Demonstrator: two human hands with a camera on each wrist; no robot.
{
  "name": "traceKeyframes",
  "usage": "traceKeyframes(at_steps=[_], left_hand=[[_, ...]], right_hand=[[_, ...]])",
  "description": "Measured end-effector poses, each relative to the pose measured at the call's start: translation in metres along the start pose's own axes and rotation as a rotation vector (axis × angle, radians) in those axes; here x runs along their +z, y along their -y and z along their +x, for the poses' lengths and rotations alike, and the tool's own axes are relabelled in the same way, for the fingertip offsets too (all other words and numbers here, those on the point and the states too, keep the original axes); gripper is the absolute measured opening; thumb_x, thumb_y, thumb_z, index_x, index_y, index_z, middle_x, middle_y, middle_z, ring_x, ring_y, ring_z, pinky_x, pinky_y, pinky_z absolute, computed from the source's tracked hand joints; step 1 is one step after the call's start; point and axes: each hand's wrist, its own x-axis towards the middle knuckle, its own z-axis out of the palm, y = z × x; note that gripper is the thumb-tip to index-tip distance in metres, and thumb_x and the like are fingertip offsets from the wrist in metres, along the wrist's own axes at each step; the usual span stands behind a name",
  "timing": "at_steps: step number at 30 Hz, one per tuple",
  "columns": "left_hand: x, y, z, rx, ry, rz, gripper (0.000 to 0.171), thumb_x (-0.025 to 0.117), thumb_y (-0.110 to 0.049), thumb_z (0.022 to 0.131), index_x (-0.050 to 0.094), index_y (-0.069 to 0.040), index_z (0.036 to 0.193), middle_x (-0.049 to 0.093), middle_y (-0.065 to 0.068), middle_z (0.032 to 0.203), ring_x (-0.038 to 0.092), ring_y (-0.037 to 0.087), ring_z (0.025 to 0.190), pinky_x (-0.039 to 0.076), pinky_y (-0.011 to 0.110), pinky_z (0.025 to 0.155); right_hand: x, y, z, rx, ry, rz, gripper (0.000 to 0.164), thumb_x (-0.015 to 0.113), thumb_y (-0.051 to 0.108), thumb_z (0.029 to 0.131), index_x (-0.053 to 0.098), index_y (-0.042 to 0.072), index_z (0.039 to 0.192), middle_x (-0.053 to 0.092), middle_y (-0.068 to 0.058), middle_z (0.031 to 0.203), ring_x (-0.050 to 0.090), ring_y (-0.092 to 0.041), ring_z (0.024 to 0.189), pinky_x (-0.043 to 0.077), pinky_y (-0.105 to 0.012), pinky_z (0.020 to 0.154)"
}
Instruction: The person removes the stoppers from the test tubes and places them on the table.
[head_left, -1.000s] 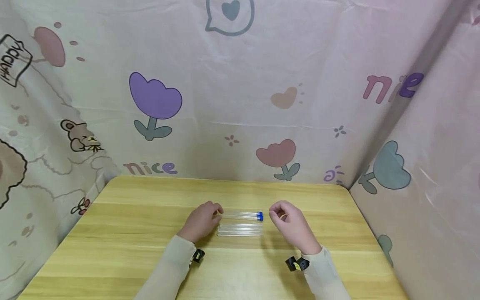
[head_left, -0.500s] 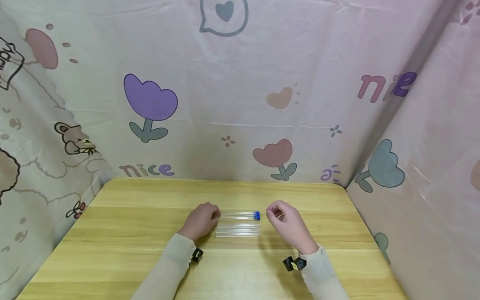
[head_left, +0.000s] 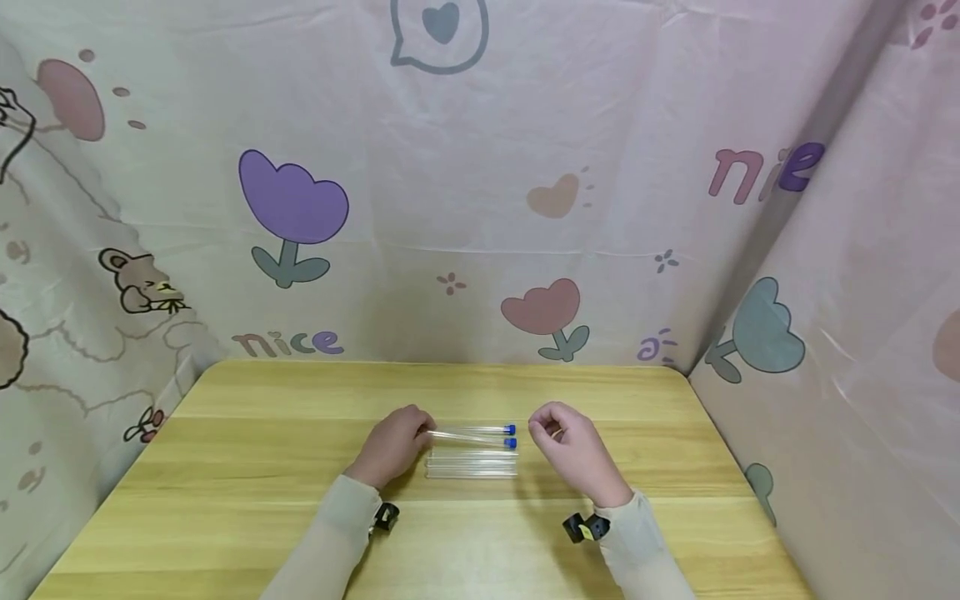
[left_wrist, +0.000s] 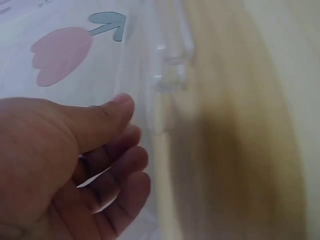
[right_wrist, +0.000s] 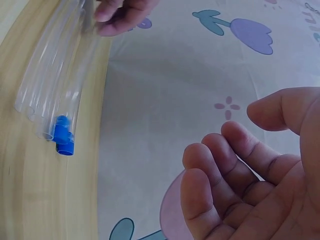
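Observation:
My left hand (head_left: 392, 446) pinches the left end of a clear test tube (head_left: 472, 437) with a blue cap (head_left: 511, 443). That tube lies slightly slanted, its capped end pointing right. Just behind it is a second capped test tube (head_left: 474, 429), whose left end is close to my left fingers. Several uncapped test tubes (head_left: 472, 465) lie side by side in front of these two. Off the capped ends, to the right, my right hand (head_left: 579, 450) hovers with loosely curled fingers and holds nothing. In the right wrist view, its thumb (right_wrist: 280, 107) stands apart from the fingertips.
All the tubes lie on a wood-grain table (head_left: 300, 533). A patterned cloth (head_left: 450, 208) hangs along the back and both sides of the table. A small black camera (head_left: 386, 517) sits on the left wrist, and another camera (head_left: 587, 527) on the right.
The front capped tube has swung away from the rear one, its blue cap moving toward the person. The left hand stays at the tubes' left ends. The head view has shifted slightly.

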Motion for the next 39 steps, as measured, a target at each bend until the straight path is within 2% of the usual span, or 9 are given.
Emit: traceKeyframes(at_steps=[6, 9, 13, 17, 20, 26, 32, 36, 39], left_hand=[[-0.02, -0.008, -0.006, 0.029, -0.137, -0.011, 0.01, 0.071, -0.014, 0.1, 0.073, -0.01, 0.108, 0.066, -0.001, 0.099, 0.061, 0.015, 0.089, 0.055, 0.039, 0.082], [-0.035, -0.018, -0.009, 0.05, -0.204, -0.023, 0.014, 0.07, -0.016, 0.1, 0.073, -0.009, 0.112, 0.069, 0.0, 0.102, 0.063, 0.015, 0.09, 0.056, 0.038, 0.082], [-0.059, -0.037, -0.017, 0.103, -0.294, -0.042, 0.017, 0.072, -0.017, 0.099, 0.073, -0.011, 0.115, 0.072, -0.001, 0.103, 0.066, 0.014, 0.09, 0.058, 0.037, 0.078], [-0.079, -0.052, -0.029, 0.172, -0.371, -0.057, 0.017, 0.075, -0.019, 0.097, 0.074, -0.013, 0.113, 0.072, -0.004, 0.102, 0.065, 0.01, 0.088, 0.057, 0.031, 0.071], [-0.09, -0.06, -0.036, 0.245, -0.435, -0.058, 0.019, 0.078, -0.017, 0.094, 0.074, -0.013, 0.112, 0.072, -0.005, 0.1, 0.065, 0.009, 0.086, 0.057, 0.027, 0.067], [-0.097, -0.068, -0.039, 0.36, -0.503, -0.058, 0.021, 0.081, -0.013, 0.09, 0.074, -0.013, 0.11, 0.073, -0.003, 0.101, 0.065, 0.008, 0.084, 0.054, 0.023, 0.063], [-0.096, -0.072, -0.039, 0.42, -0.52, -0.073, 0.025, 0.084, -0.009, 0.087, 0.074, -0.014, 0.109, 0.073, -0.002, 0.101, 0.063, 0.01, 0.082, 0.052, 0.022, 0.062], [-0.096, -0.073, -0.039, 0.462, -0.543, -0.072, 0.029, 0.085, -0.007, 0.083, 0.073, -0.013, 0.109, 0.073, -0.001, 0.102, 0.062, 0.01, 0.081, 0.052, 0.023, 0.061], [-0.097, -0.072, -0.039, 0.49, -0.566, -0.059, 0.032, 0.087, -0.006, 0.081, 0.074, -0.013, 0.109, 0.073, -0.001, 0.102, 0.061, 0.01, 0.08, 0.051, 0.023, 0.06]], right_hand=[[0.002, -0.001, 0.001, 0.021, -0.005, 0.02, 0.006, 0.066, 0.016, 0.102, 0.07, 0.02, 0.098, 0.065, 0.006, 0.092, 0.061, -0.014, 0.085, 0.054, -0.028, 0.076], [0.003, -0.001, 0.001, 0.047, -0.019, 0.043, 0.004, 0.066, 0.018, 0.102, 0.069, 0.018, 0.104, 0.065, 0.004, 0.094, 0.061, -0.016, 0.087, 0.054, -0.028, 0.076], [0.001, -0.001, 0.0, 0.051, -0.049, 0.077, 0.014, 0.065, 0.021, 0.103, 0.066, 0.015, 0.116, 0.064, 0.001, 0.097, 0.06, -0.018, 0.088, 0.054, -0.028, 0.075], [0.0, 0.001, -0.001, 0.001, -0.062, 0.147, 0.024, 0.064, 0.022, 0.104, 0.062, 0.012, 0.126, 0.064, -0.003, 0.098, 0.061, -0.021, 0.085, 0.054, -0.027, 0.074], [0.0, 0.008, -0.001, -0.083, -0.06, 0.26, 0.028, 0.06, 0.016, 0.106, 0.057, 0.006, 0.132, 0.065, -0.011, 0.097, 0.063, -0.022, 0.083, 0.055, -0.027, 0.072], [-0.006, 0.034, 0.0, -0.219, -0.114, 0.478, 0.023, 0.051, 0.007, 0.109, 0.055, -0.006, 0.128, 0.063, -0.023, 0.093, 0.066, -0.021, 0.08, 0.059, -0.027, 0.069], [-0.014, 0.055, -0.007, -0.164, -0.192, 0.56, 0.022, 0.055, 0.011, 0.108, 0.058, -0.009, 0.116, 0.063, -0.017, 0.09, 0.066, -0.018, 0.077, 0.06, -0.029, 0.069], [-0.016, 0.056, -0.011, -0.121, -0.169, 0.595, 0.023, 0.055, 0.01, 0.108, 0.057, -0.012, 0.113, 0.063, -0.014, 0.088, 0.065, -0.016, 0.075, 0.06, -0.029, 0.068], [-0.016, 0.054, -0.013, -0.085, -0.153, 0.579, 0.022, 0.056, 0.013, 0.108, 0.06, -0.008, 0.11, 0.062, -0.009, 0.081, 0.062, -0.015, 0.067, 0.056, -0.026, 0.059]])
